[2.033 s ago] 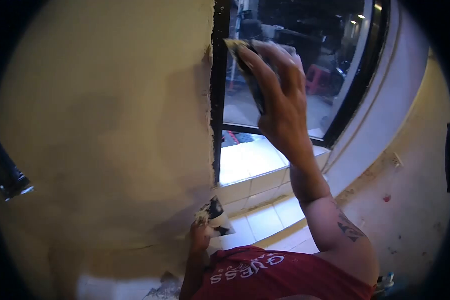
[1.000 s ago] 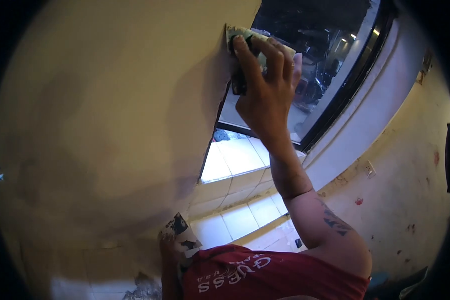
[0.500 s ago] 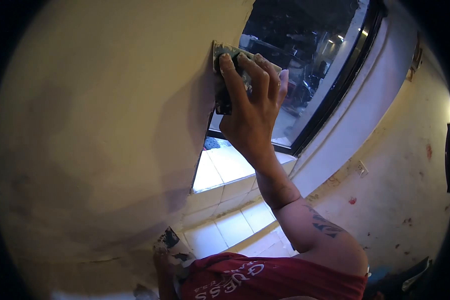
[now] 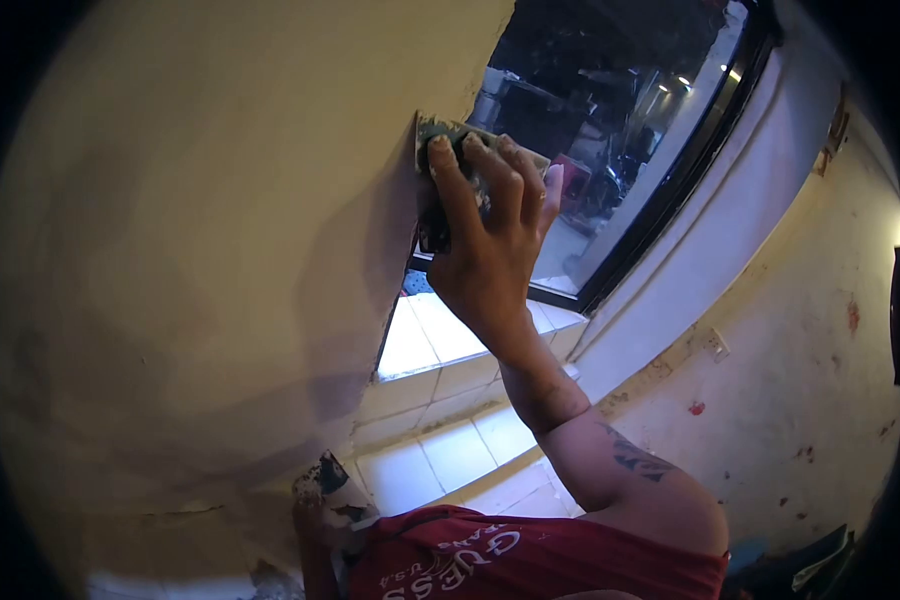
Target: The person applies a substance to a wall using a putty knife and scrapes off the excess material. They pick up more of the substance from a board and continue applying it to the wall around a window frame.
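Observation:
My right hand (image 4: 495,255) is raised along the wall edge, its fingers spread over the back of a putty-smeared flat scraper (image 4: 432,218). One side of this scraper meets the wall (image 4: 220,200) where the wall ends beside the window. Putty marks my fingertips, and the thumb is mostly hidden. Low on the left, near my red shirt (image 4: 440,550), my left hand (image 4: 312,520) is closed around a dark flat tool (image 4: 332,472) caked with pale putty. Its exact kind is hard to make out, and the fingers are partly hidden.
A black-framed window (image 4: 610,285) is at the right, with dark clutter behind the glass. Below it run a white tiled ledge (image 4: 435,330) and lower tiles (image 4: 450,460). The stained wall on the right carries a socket (image 4: 717,345).
My right hand and its scraper have slid down along the wall edge. The view has shifted slightly; my left hand still holds its tool in about the same place.

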### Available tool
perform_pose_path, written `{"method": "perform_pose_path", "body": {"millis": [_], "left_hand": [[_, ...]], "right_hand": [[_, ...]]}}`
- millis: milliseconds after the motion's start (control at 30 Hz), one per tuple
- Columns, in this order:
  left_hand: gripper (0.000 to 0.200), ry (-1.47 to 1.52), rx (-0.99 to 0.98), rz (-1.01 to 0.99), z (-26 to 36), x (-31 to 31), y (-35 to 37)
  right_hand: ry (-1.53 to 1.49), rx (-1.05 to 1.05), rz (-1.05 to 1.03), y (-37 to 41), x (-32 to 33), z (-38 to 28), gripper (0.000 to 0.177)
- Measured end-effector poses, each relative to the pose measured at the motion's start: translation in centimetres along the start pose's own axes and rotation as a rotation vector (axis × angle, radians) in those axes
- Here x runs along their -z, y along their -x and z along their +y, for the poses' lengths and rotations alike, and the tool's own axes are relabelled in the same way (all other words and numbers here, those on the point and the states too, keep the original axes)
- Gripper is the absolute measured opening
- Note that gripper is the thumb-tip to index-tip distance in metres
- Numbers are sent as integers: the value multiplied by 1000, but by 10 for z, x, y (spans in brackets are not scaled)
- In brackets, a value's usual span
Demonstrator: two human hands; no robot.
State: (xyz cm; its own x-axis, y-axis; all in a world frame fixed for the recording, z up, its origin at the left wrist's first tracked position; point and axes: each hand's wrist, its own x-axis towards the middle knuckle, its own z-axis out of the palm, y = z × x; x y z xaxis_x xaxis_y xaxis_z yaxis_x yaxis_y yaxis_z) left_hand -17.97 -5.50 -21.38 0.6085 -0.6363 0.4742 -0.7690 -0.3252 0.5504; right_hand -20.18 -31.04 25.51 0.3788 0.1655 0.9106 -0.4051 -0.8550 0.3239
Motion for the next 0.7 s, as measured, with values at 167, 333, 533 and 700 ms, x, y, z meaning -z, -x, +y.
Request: {"method": "perform_pose_path", "body": {"millis": [167,333,533,700], "left_hand": [[48,116,-18,-34,-28,-22,12],[60,218,-46,-14,27,36,-13],[63,64,130,-374,79,86,-74],[62,78,-111,-237,94,97,-97]], "right_hand": [[-201,-21,-64,30,18,0,52],[-811,-219,64,102,61,6,44],[-1701,-1406,-178,197,46,13,80],[-1978,-1641,-82,214,41,18,77]]}}
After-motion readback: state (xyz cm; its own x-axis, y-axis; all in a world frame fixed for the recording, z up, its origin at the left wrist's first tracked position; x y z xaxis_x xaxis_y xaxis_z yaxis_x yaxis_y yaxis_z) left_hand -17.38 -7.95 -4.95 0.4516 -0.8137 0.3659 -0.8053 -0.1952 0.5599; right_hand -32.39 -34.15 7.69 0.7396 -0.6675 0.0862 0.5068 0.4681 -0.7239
